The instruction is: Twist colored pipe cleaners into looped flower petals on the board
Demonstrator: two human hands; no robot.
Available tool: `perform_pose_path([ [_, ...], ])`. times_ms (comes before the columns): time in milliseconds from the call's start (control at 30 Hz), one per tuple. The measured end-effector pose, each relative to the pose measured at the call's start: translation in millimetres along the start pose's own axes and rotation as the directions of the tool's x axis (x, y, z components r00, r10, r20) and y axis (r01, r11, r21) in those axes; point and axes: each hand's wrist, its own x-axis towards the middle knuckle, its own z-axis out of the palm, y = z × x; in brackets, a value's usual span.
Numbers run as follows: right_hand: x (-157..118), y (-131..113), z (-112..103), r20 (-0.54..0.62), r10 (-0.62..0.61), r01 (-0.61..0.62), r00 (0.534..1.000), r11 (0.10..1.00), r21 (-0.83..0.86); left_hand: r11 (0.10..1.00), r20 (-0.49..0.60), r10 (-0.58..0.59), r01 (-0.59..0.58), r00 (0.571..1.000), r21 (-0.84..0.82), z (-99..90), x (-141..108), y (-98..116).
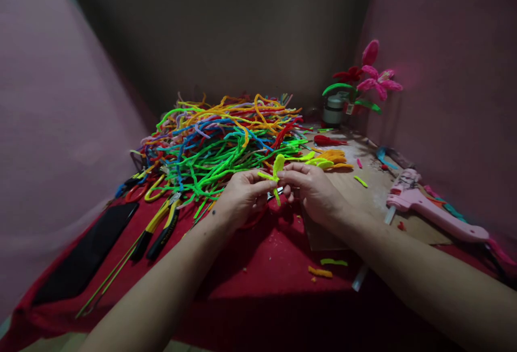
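Yellow fuzzy stem (278, 164), leaf-shaped on top with thin ends below, pinched by left hand (245, 191) and right hand (310, 186).

Carries, at the back of the red-covered table (262, 271), a tangled heap of multicoloured fuzzy stems (226, 142). Bears, toward the left, yellow-and-black pliers (157, 219), a flat black slab (86, 255) and two thin green stems (112, 271). Holds, farther right, a brown board (325, 236), an orange scrap (320, 272) and a yellow-green scrap (334, 262).

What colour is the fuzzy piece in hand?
The fuzzy piece is yellow-green, seen in the head view.
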Motion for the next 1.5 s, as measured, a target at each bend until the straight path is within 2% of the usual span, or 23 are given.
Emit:
perform_pose_path([
  [200,0.2,0.5,-0.8,-0.032,-0.071,0.068,0.997,0.995,-0.066,0.995,-0.007,0.023,-0.022,1.0,0.102,1.0,-2.7,0.1],
  [300,-0.6,0.2,0.4,-0.066,-0.048,0.042,0.997,0.996,-0.083,0.994,-0.039,0.041,-0.037,0.998,0.101,3.7,-3.9,2.4],
  [400,-1.3,0.0,1.4,-0.078,-0.024,0.017,0.997,0.996,-0.086,0.987,-0.09,0.11,-0.098,0.99,0.124,6.8,-4.7,4.4],
  [533,-1.0,0.9,1.5,-0.06,-0.039,0.035,0.997,0.997,-0.071,0.937,-0.101,0.241,-0.204,0.965,0.284,9.2,-4.7,1.5],
  [667,-1.1,1.8,1.9,-0.039,-0.027,0.026,0.999,0.999,-0.03,0.842,-0.081,0.382,-0.31,0.921,0.442,7.3,-3.5,-7.1],
  [800,-1.4,2.7,2.9,0.004,-0.009,0.009,1.0,0.998,0.064,0.723,-0.046,0.47,-0.354,0.882,0.593,3.3,-3.1,-14.4],
  [1033,0.3,6.0,4.3,0.041,0.021,-0.029,0.999,0.976,0.217,0.588,0.006,0.569,-0.413,0.822,0.695,2.2,-4.2,-18.0],
  [1200,0.8,8.1,4.2,0.036,0.03,-0.038,0.999,0.971,0.235,0.359,0.124,0.696,-0.493,0.707,0.792,5.1,-5.2,-18.0],
  [1300,1.7,9.6,3.8,0.042,0.007,-0.017,0.999,0.97,0.244,0.278,0.159,0.723,-0.494,0.672,0.824,6.6,-5.8,-17.8],
  [1367,2.1,10.7,3.5,0.046,-0.008,-0.003,0.999,0.97,0.242,0.318,0.129,0.708,-0.477,0.694,0.82,7.7,-6.2,-18.0],
  [1500,1.0,11.4,3.9,0.041,-0.012,0.002,0.999,0.974,0.227,0.606,0.035,0.576,-0.455,0.817,0.653,9.5,-5.7,-19.6],
])
